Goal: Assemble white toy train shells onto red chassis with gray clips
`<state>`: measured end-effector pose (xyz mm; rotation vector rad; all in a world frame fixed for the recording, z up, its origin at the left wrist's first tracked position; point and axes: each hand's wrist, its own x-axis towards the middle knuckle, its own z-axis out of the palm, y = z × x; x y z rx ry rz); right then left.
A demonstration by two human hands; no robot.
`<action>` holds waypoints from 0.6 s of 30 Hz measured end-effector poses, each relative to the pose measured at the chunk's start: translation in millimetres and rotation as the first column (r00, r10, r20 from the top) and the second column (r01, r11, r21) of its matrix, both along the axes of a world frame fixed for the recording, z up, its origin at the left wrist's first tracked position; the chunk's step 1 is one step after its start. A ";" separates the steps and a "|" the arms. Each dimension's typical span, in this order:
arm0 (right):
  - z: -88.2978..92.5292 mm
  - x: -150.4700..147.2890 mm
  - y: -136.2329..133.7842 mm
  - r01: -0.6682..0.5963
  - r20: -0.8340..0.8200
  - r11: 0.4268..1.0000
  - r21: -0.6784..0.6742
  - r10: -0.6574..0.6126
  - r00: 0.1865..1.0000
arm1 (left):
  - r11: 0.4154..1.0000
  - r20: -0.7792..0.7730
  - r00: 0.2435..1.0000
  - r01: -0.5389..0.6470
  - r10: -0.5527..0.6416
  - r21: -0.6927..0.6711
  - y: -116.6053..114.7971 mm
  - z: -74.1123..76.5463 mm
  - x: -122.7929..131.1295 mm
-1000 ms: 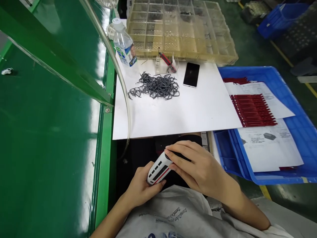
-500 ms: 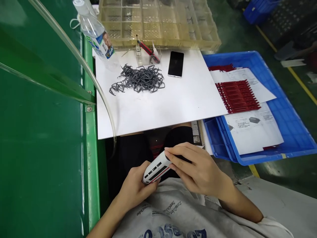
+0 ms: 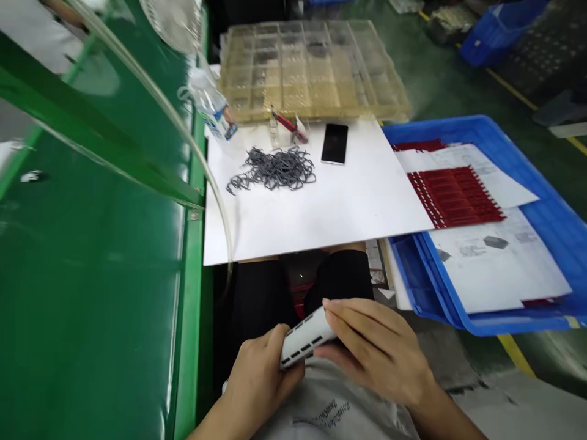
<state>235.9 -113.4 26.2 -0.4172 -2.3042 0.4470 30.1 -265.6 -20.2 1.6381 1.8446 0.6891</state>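
A white plastic shell (image 3: 306, 338) with two rows of dark slots, somewhat like a toy train car, is held over my lap, tilted up to the right. My left hand (image 3: 263, 373) grips its lower left end, thumb and fingers closed around it. At the upper right end, my right hand (image 3: 380, 348) has its fingertips pressed on the shell; the palm side is hidden. Beyond both hands, a pile of dark grey bent strips (image 3: 279, 168) lies on the white board (image 3: 312, 220).
A phone (image 3: 334, 143), a bottle (image 3: 213, 107), a red-and-black tool (image 3: 290, 127) and a yellowed compartment tray (image 3: 316, 116) stand beyond the pile. Red slotted parts (image 3: 458, 195) and papers lie on a blue crate (image 3: 499, 330) at right. A clear tube (image 3: 208, 174) hangs by the green bench (image 3: 105, 293).
The shell has been turned in my hands: two slot rows now show, and the red stripe is out of sight. The head view has shifted, so everything sits lower and further right.
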 end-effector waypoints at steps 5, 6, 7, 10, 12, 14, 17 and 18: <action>-12.4 -29.0 -10.2 0.013 -0.162 0.999 -0.034 -0.018 0.987 | 0.998 -0.220 0.976 0.015 -0.001 0.061 -10.1 13.9 -24.1; -17.6 -39.1 -12.1 0.019 -0.222 0.997 -0.069 -0.034 0.975 | 0.998 -0.294 0.955 -0.012 0.030 0.063 -12.6 17.8 -29.8; -22.6 -49.2 -13.3 0.010 -0.284 0.994 -0.106 -0.040 0.958 | 0.997 -0.378 0.924 -0.038 0.059 0.062 -15.5 21.8 -35.4; -33.7 -73.5 -12.2 -0.097 -0.423 0.968 -0.230 -0.010 0.906 | 0.996 -0.601 0.794 -0.073 0.090 0.052 -25.3 33.2 -48.8; -36.1 -81.8 -8.5 -0.171 -0.450 0.938 -0.302 0.018 0.893 | 0.996 -0.675 0.732 -0.071 0.091 0.057 -30.4 38.3 -53.3; -35.5 -84.3 -4.2 -0.200 -0.436 0.928 -0.315 0.045 0.899 | 0.994 -0.696 0.710 -0.083 0.104 0.064 -32.7 40.0 -53.7; -32.5 -80.7 1.1 -0.206 -0.389 0.939 -0.274 0.088 0.917 | 0.991 -0.679 0.723 -0.116 0.127 0.062 -32.4 34.7 -48.4; -31.8 -78.6 2.2 -0.216 -0.380 0.940 -0.266 0.104 0.919 | 0.990 -0.671 0.728 -0.126 0.140 0.070 -32.2 31.3 -45.9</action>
